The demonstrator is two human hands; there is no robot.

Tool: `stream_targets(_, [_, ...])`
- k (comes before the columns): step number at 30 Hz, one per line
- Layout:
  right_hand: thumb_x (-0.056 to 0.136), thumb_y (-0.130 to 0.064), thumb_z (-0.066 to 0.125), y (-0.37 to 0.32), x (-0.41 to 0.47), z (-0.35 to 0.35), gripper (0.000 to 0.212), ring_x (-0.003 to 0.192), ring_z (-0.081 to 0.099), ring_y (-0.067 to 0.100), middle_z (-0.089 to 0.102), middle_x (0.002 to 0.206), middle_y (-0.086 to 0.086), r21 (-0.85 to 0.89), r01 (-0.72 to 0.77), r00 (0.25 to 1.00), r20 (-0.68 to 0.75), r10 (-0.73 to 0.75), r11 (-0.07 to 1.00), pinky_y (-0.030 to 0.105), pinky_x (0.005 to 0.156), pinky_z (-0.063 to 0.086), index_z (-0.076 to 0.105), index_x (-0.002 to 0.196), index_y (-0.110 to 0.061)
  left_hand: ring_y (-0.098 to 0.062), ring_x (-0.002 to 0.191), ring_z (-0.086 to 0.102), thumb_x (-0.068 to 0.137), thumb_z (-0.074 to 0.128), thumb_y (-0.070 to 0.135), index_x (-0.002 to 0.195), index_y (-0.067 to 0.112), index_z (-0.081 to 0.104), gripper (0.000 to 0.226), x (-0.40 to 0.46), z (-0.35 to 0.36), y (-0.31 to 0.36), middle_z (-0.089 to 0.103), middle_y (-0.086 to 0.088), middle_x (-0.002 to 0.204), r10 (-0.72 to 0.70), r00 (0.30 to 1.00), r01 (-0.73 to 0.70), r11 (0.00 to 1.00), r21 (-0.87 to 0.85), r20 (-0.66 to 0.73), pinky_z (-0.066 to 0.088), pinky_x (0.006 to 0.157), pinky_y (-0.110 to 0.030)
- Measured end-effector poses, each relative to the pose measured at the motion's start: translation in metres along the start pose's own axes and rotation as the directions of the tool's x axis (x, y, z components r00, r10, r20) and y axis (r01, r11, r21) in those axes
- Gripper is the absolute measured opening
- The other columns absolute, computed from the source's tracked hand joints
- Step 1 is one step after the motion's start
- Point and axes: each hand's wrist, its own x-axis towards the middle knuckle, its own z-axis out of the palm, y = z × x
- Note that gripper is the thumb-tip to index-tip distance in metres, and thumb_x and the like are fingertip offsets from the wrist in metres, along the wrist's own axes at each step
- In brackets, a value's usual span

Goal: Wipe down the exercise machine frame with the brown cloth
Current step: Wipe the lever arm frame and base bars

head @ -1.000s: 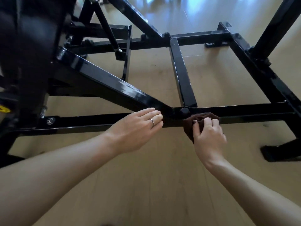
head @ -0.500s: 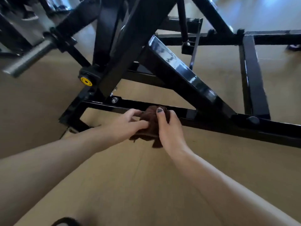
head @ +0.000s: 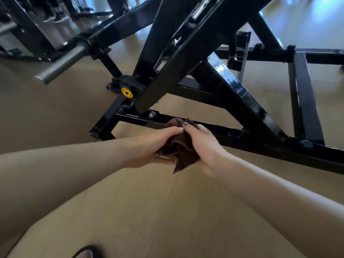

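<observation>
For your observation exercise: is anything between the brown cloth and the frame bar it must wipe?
Nothing visible does. The left hand and right hand both grip the bunched brown cloth right at the low black frame bar, with no object between them.

Cloth (head: pixel 181 149) lay bunched between left hand (head: pixel 158 144) and right hand (head: pixel 202 144), against the frame's low front rail (head: pixel 242 135); bolt (head: pixel 152 114) just left, weight peg (head: pixel 61 66) far left behind.

bare forearms, dark-painted thumbnail on right grip (head: pixel 202 144) (no sleeves)
</observation>
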Motion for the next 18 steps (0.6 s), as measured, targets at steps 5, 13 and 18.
stream_targets(5, [0.100,-0.041,0.064,-0.017,0.001,0.008,0.010,0.081,0.077,0.017,0.077,0.089,-0.002,-0.144,0.085,0.996,-0.003,-0.086,0.986,0.033,0.068,0.061,0.065,0.102,-0.032,-0.022,0.087,0.078,0.099,0.054,0.017,0.108,0.010,0.070,0.020,0.003,-0.026,0.007,0.077,-0.015,0.102,0.041,0.995,-0.041,0.999,0.001,-0.087,0.065,0.072,-0.036])
stream_targets(13, [0.092,-0.040,0.072,-0.021,0.030,0.093,0.019,0.091,0.076,0.019,0.077,0.101,-0.001,-0.240,0.091,0.995,-0.010,-0.096,0.967,0.041,0.086,0.062,0.064,0.105,-0.031,-0.034,0.086,0.066,0.083,0.064,0.029,0.104,0.004,0.071,0.034,0.021,-0.117,-0.003,0.070,-0.028,0.103,0.093,0.985,-0.066,0.981,0.184,-0.143,0.047,0.078,-0.042])
stream_targets(18, [0.094,-0.023,0.066,-0.038,0.065,0.172,0.017,0.100,0.072,0.025,0.074,0.108,0.003,-0.164,0.027,1.000,0.017,-0.025,0.986,0.049,0.091,0.061,0.064,0.110,-0.030,-0.036,0.125,0.062,0.076,0.064,0.074,0.112,0.016,0.071,0.068,0.037,-0.213,-0.029,0.068,-0.017,0.129,-0.085,0.993,0.090,0.994,-0.058,0.083,0.050,0.101,-0.044])
